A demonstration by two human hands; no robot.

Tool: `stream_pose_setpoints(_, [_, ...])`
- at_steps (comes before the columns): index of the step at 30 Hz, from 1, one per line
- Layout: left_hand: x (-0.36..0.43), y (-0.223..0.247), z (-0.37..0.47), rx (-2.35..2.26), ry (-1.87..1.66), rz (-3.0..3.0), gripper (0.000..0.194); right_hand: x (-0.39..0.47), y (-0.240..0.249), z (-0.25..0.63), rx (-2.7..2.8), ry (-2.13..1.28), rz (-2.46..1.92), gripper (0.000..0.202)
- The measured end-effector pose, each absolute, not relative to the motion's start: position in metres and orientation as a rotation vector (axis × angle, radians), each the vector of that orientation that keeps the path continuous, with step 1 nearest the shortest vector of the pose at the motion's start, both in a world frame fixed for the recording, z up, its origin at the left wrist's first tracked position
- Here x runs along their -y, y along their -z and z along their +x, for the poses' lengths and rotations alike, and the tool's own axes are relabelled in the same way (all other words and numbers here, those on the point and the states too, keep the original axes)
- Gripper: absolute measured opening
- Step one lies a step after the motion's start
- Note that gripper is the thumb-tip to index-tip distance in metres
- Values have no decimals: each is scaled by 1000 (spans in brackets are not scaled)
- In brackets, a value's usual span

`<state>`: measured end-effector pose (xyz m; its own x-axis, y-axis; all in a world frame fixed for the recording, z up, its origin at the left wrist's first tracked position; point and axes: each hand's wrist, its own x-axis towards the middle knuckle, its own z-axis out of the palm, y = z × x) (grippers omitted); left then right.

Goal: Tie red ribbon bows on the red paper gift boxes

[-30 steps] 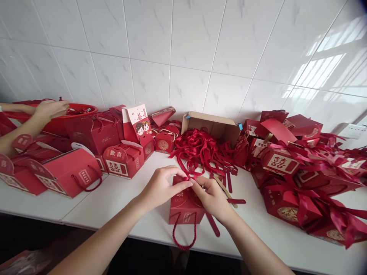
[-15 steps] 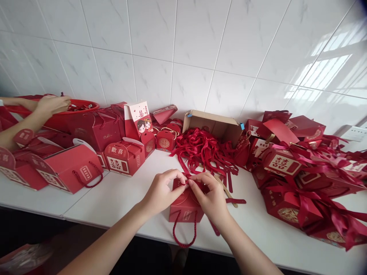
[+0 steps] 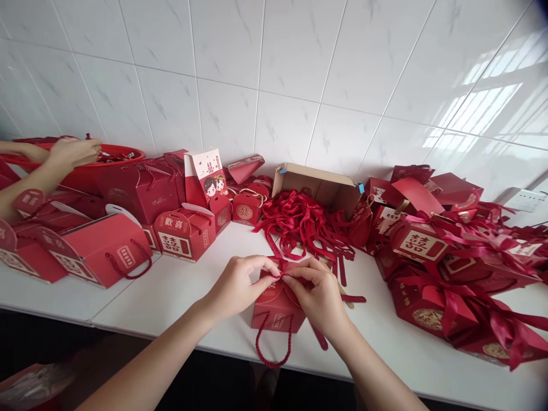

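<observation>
A small red gift box [image 3: 278, 321] with a twisted cord handle [image 3: 273, 362] hanging off the table's front edge stands in front of me. Over its top, a red ribbon [image 3: 282, 266] is gathered between my two hands. My left hand [image 3: 244, 285] pinches the ribbon from the left, thumb against forefinger. From the right, my right hand [image 3: 314, 291] pinches it the same way, fingertips nearly meeting the left ones. Part of the box top is hidden by my fingers. Behind it lies a heap of loose red ribbons [image 3: 299, 220], spilling from an open cardboard box [image 3: 317, 175].
Red boxes tied with ribbon bows [image 3: 432, 305] are piled at the right. On the left stand several red boxes with handles [image 3: 107, 251]. A co-worker's hand [image 3: 75, 151] is over a red basin [image 3: 137, 154]. Flat red strips [image 3: 353, 298] lie beside my right hand.
My fingertips have shifted slightly, and more ribbon shows above them. Both hands still pinch it over the box. The view has moved very slightly.
</observation>
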<state>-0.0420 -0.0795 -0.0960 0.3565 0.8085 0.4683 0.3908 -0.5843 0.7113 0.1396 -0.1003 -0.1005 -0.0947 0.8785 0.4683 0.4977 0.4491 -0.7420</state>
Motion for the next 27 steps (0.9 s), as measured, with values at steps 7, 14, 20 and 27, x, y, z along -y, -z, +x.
stream_pose_setpoints(7, [82,96,-33,-1077,-1277,2199,15,97,103,140,1595,-861,-1229,16])
stream_pose_setpoints(14, [78,99,-32,-1008,-1292,2179,16,94,99,142,1668,-1088,-1117,36])
stream_pose_setpoints(20, [78,104,-31,-1017,-1360,1974,13,97,103,141,1535,-1160,-1058,34])
stream_pose_setpoints(27, [102,102,-35,-1184,-1286,2222,5,103,101,137,1508,-1118,-1073,30])
